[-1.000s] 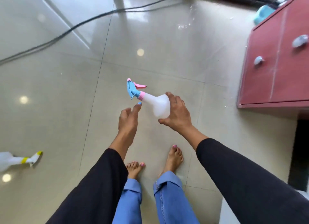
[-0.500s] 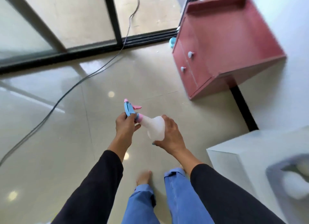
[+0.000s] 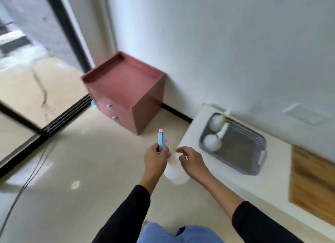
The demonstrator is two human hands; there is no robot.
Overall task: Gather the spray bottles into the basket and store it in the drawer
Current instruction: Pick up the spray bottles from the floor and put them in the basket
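My left hand (image 3: 155, 158) grips the blue and pink trigger head of a white spray bottle (image 3: 175, 172), whose body hangs down between my hands. My right hand (image 3: 192, 161) is open just to the right of the bottle's neck, fingers spread, apart from it. A grey basket (image 3: 243, 152) lies on a white counter (image 3: 224, 186) to the right. Inside it lie two white spray bottles, one with a yellow collar (image 3: 217, 122) and one with a green collar (image 3: 212, 142). The red drawer cabinet (image 3: 125, 90) stands in the corner, both drawers shut.
A black cable (image 3: 27, 181) runs across the shiny floor at left. Sliding glass doors with a black track (image 3: 59, 119) are at the back left. A wooden board (image 3: 313, 181) lies on the counter's right. A small blue object (image 3: 93, 103) sits by the cabinet's left side.
The view has swung right to the counter and basket. My left hand took the trigger head, the bottle now hangs upright, and my right hand has let go of its body.
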